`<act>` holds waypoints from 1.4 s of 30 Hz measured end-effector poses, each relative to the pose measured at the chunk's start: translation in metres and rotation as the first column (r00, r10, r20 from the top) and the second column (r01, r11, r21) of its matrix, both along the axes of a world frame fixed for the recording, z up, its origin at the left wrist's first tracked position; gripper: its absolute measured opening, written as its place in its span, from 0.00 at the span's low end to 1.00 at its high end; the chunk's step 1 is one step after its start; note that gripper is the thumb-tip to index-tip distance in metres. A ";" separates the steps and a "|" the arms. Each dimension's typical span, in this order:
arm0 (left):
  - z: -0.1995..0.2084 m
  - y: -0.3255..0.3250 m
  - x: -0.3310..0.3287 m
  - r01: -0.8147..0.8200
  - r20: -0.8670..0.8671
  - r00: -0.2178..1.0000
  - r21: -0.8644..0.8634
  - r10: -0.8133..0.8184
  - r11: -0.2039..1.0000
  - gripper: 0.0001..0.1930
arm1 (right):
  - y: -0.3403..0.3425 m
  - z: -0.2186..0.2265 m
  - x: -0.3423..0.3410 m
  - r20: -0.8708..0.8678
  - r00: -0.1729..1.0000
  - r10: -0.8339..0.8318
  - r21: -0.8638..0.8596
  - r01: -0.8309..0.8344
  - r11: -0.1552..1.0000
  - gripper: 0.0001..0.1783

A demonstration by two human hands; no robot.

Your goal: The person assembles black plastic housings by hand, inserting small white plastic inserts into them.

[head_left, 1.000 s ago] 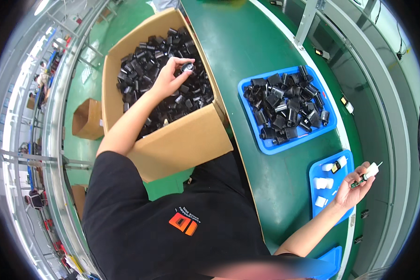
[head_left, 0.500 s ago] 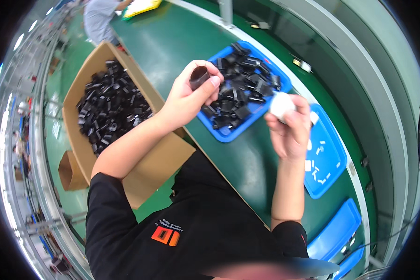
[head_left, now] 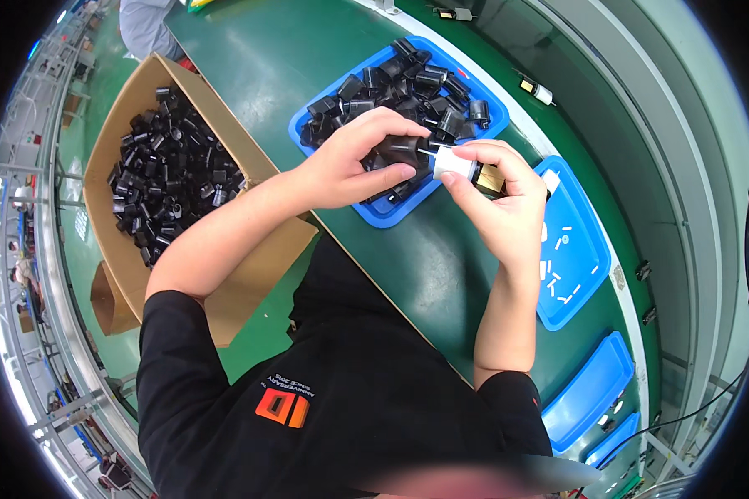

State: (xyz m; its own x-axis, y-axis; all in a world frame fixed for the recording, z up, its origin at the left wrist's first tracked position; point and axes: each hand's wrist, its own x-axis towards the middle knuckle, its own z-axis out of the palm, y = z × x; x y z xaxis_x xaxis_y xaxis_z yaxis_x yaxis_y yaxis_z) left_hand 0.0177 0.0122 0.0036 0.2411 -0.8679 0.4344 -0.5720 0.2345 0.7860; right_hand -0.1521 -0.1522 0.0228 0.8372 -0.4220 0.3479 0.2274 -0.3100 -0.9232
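Over the green table, my left hand [head_left: 354, 162] is closed around a black tubular plastic housing [head_left: 401, 150]. My right hand [head_left: 512, 204] pinches a white cylindrical part [head_left: 453, 163] with a black and gold end. A thin pin sticks out of the white part toward the housing, and its tip is at or very near the housing's end; whether it is inside I cannot tell. Just beyond both hands is a blue tray [head_left: 380, 219] heaped with black housings [head_left: 433, 79].
A cardboard box [head_left: 254, 287] full of black pieces stands at the left, against the table. Right of my right hand lies a blue tray [head_left: 581, 241] with small white bits. Another blue tray [head_left: 591, 395] is nearer. Similar white-and-gold parts [head_left: 537, 90] lie on the green strip behind.
My hands have come together, bringing the housing and the white part end to end. The housing has turned from upright to lying sideways. The whole view has shifted slightly.
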 end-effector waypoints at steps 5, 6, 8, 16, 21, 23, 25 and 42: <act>0.000 0.000 -0.002 0.058 0.084 0.995 0.004 -0.058 0.998 0.22 | 0.008 -0.001 0.005 0.043 0.997 -0.065 -0.157 0.071 0.985 0.14; -0.002 0.001 -0.004 0.038 0.044 0.998 0.020 -0.039 0.999 0.23 | 0.010 -0.005 0.006 0.070 0.994 -0.083 -0.204 0.095 0.974 0.14; -0.001 0.003 -0.009 0.007 0.031 0.999 0.028 -0.008 1.000 0.24 | 0.017 -0.008 0.005 0.033 0.993 -0.115 -0.105 0.118 0.987 0.14; -0.001 0.000 -0.006 -0.039 0.076 0.996 0.030 0.037 0.999 0.26 | 0.011 -0.012 0.008 -0.047 0.992 -0.118 0.009 0.119 0.993 0.14; 0.003 0.003 -0.011 0.003 -0.239 0.970 0.147 0.033 0.989 0.23 | 0.001 -0.015 0.010 0.018 1.000 0.019 0.011 -0.020 1.000 0.13; -0.002 0.001 -0.007 0.003 -0.239 0.970 0.131 0.029 0.991 0.21 | 0.002 -0.013 0.011 0.064 0.998 0.029 -0.073 -0.024 0.997 0.13; -0.003 0.002 -0.008 0.011 -0.257 0.966 0.143 0.026 0.990 0.21 | 0.001 -0.016 0.010 0.033 0.999 0.040 -0.067 -0.038 0.997 0.14; -0.006 -0.003 -0.006 0.018 -0.184 0.983 0.170 0.014 0.985 0.21 | 0.011 -0.035 0.021 0.072 0.985 0.159 0.311 -0.174 0.934 0.12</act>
